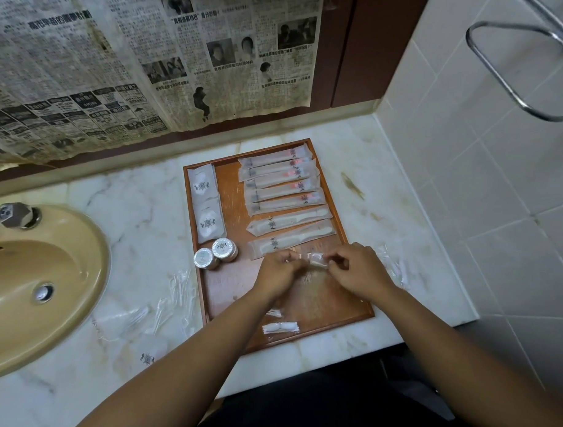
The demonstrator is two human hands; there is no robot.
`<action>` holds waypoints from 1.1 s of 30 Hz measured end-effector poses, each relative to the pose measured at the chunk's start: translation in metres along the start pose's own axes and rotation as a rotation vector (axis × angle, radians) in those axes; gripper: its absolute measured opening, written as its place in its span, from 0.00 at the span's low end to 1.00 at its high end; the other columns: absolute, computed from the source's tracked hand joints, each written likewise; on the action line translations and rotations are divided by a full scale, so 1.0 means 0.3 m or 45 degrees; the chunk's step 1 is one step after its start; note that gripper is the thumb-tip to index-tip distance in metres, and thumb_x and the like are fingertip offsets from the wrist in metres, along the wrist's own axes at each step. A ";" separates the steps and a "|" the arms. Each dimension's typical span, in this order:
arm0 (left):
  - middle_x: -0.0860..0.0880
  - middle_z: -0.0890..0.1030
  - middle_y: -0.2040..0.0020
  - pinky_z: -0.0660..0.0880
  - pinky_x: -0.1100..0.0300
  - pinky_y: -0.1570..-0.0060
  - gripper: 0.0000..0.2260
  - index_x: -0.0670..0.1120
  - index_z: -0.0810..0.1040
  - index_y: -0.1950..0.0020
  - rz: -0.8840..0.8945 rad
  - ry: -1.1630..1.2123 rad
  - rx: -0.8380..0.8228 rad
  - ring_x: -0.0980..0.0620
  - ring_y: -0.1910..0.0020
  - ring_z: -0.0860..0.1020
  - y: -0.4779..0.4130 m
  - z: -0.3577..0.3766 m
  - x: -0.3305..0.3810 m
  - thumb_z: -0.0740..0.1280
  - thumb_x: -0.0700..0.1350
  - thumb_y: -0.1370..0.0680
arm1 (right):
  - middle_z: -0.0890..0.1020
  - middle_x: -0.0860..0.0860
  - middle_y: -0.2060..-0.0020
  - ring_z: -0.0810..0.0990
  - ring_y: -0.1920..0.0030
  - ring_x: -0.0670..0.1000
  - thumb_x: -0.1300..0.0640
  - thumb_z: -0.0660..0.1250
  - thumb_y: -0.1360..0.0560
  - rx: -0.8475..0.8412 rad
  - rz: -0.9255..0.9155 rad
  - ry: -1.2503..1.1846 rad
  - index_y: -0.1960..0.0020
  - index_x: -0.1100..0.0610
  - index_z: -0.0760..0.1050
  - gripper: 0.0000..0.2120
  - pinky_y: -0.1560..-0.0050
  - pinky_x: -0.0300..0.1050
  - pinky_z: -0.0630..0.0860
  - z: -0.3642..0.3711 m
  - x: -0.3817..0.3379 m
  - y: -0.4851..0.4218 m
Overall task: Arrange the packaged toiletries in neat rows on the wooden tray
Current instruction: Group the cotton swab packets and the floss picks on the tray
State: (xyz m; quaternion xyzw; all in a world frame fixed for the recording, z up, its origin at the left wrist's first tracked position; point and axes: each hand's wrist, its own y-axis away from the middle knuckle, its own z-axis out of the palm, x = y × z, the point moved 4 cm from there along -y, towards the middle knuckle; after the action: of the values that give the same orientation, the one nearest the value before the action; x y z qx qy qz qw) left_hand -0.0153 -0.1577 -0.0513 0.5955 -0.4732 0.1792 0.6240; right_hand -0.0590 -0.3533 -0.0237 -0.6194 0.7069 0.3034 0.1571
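1. Two bare forearms reach in from the near edge. The left hand (277, 272) and right hand (355, 271) meet over the middle of the wooden tray (328, 307).
2. Both hands pinch a small clear packet (317, 260) between curled fingers, one hand at each end. It is held over the tray, just near of the closest comb packet.
3. On the tray's far right part, toothbrush packets (280, 181) lie in a row, one behind the other. Two comb packets (290, 222) lie just nearer. All of them run left to right, slightly tilted.
4. Along the tray's left edge lie two square white sachets (204, 200), one behind the other. Two round wrapped discs (216, 254) sit touching each other just nearer.
5. Cotton bud packets (281, 327) lie by the tray's near edge.
6. Loose clear packets (134, 317) are scattered on the marble counter (139, 192) left of the tray. More clear wrapping lies right of the tray, beside the right hand.
7. A tan basin (52, 269) with a tap (15, 216) is at the left. Newspaper sheets (140, 58) hang on the far wall. A tiled wall (463, 143) with a metal rail (508, 77) stands at the right.
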 end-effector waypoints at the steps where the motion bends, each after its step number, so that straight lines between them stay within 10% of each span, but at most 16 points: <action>1: 0.43 0.86 0.57 0.79 0.47 0.46 0.06 0.44 0.86 0.59 -0.011 0.042 -0.010 0.46 0.56 0.83 0.000 0.005 -0.004 0.75 0.46 0.26 | 0.83 0.37 0.54 0.78 0.55 0.39 0.53 0.71 0.24 -0.046 0.076 -0.137 0.45 0.45 0.84 0.09 0.51 0.35 0.74 0.002 0.001 0.005; 9: 0.58 0.85 0.53 0.77 0.63 0.54 0.03 0.55 0.88 0.51 0.463 -0.588 0.039 0.60 0.53 0.81 0.019 0.014 -0.014 0.75 0.49 0.24 | 0.87 0.43 0.54 0.80 0.55 0.45 0.50 0.75 0.25 0.029 -0.162 0.243 0.47 0.45 0.86 0.07 0.48 0.47 0.76 0.000 0.037 0.019; 17: 0.52 0.79 0.54 0.68 0.60 0.73 0.12 0.59 0.84 0.43 1.064 -1.421 0.046 0.47 0.65 0.80 0.017 0.082 -0.042 0.75 0.50 0.25 | 0.84 0.46 0.57 0.78 0.55 0.52 0.55 0.76 0.28 0.262 -0.415 0.611 0.54 0.48 0.87 0.05 0.52 0.51 0.70 0.008 0.066 0.036; 33: 0.50 0.76 0.46 0.72 0.58 0.66 0.16 0.56 0.76 0.29 0.752 -1.333 0.121 0.45 0.58 0.80 -0.016 0.075 -0.027 0.59 0.55 0.16 | 0.83 0.45 0.56 0.77 0.54 0.52 0.46 0.74 0.26 0.234 -0.247 0.698 0.56 0.46 0.86 0.05 0.49 0.53 0.66 0.039 0.073 0.016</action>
State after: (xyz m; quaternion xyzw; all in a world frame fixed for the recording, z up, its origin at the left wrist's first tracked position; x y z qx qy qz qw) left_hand -0.0240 -0.1764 -0.0642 0.4752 -0.8544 0.0490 0.2045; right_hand -0.0696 -0.3629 -0.0447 -0.7259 0.6850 0.0431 0.0440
